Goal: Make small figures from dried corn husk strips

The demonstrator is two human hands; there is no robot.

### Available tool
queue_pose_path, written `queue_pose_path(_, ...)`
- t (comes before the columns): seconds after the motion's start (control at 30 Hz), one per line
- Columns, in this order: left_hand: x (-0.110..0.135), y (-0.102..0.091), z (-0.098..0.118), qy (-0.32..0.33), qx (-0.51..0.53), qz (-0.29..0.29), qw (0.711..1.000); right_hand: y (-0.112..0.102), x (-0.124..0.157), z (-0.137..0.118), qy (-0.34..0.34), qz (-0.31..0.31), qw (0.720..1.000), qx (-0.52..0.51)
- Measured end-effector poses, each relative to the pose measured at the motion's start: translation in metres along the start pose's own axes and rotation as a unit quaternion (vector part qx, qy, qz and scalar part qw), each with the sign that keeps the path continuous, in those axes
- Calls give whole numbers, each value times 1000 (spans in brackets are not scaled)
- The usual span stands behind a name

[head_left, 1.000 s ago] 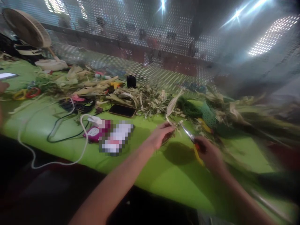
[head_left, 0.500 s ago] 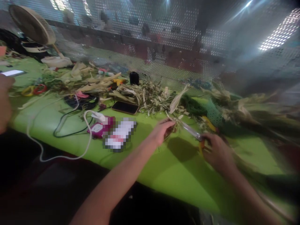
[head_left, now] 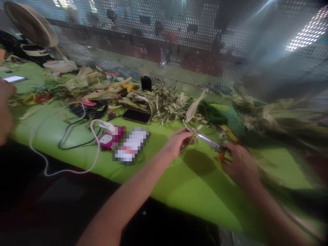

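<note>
My left hand (head_left: 179,141) is closed on a small bunch of dried husk strips (head_left: 191,136) above the green table. In my right hand (head_left: 238,162) is a pair of scissors (head_left: 208,140) with yellow-orange handles, partly hidden by the fingers. The blades point left and reach the husk strips at my left fingertips; whether they cut into a strip I cannot tell. Just beyond my hands a pale dried husk (head_left: 195,107) leans up from a heap of cut husk scraps (head_left: 169,104).
A dark phone (head_left: 136,116), a phone with a blurred-out screen (head_left: 131,145) and a magenta box with a plug (head_left: 110,138) lie left of my hands. White and black cables trail there. Another person's hand (head_left: 5,102) is at the far left, near a fan (head_left: 30,25). Green netting (head_left: 234,121) lies right.
The scissors have shifted slightly up and their blades now look closer together. My left hand keeps its hold on the husk strips. The camera view has shifted slightly.
</note>
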State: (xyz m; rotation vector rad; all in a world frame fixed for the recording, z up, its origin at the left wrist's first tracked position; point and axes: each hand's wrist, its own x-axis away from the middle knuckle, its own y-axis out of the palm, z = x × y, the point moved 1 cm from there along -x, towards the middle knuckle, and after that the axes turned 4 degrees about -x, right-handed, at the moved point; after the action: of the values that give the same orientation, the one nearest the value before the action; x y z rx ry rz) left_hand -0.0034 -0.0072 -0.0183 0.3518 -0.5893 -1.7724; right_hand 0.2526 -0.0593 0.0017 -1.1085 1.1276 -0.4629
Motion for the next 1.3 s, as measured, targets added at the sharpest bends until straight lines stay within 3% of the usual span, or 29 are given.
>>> queue_pose_path(0.7, 7, 9, 8, 15, -77, -10, 997, -1, 0, -2, 12, 1, 1000, 14)
queue_pose_path(1.0, 4, 7, 0, 38, -128, -4, 991, 4, 1, -1, 19, 0, 1000, 1)
queue_pose_path(1.3, 6, 10, 2, 44, -156, -9, 987, 5, 3, 1, 34, -34, 999, -18)
